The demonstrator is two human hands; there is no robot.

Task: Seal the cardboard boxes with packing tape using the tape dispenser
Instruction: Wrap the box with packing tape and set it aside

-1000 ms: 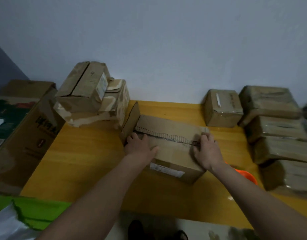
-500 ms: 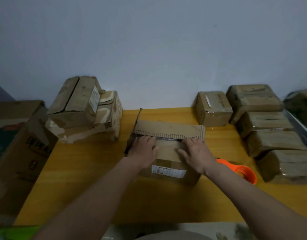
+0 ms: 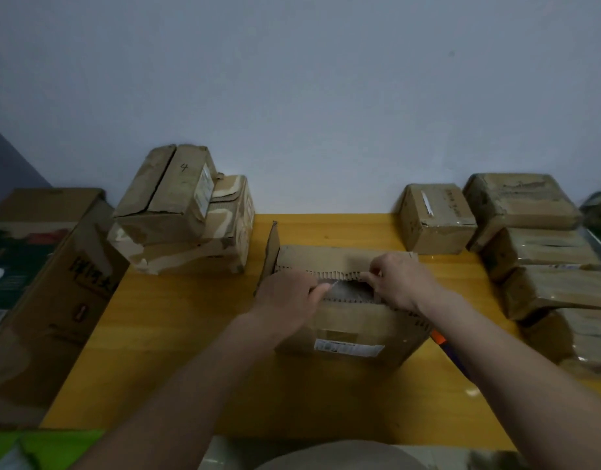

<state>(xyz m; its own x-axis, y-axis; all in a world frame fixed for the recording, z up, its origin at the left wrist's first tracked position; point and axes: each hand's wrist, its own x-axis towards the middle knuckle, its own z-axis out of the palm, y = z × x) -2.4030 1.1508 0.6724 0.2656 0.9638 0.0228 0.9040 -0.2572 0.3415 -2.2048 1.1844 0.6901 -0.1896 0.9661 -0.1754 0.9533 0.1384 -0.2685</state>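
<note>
Head view: our left hand (image 3: 285, 296) presses the box (image 3: 346, 320) flap, right hand (image 3: 402, 281) pinches the far flap; pull edges flush b4 taping.

Two bare forearms reach in from the bottom edge, with no sleeves, watch or rings showing. The left hand (image 3: 287, 293) and right hand (image 3: 402, 283) wear no gloves. A grey-beige garment (image 3: 339, 457) shows between the arms.

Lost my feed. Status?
Both hands, left and right, on the box flaps, seam gaping. No tape on. Dispenser mostly hidden behind right forearm.
</note>
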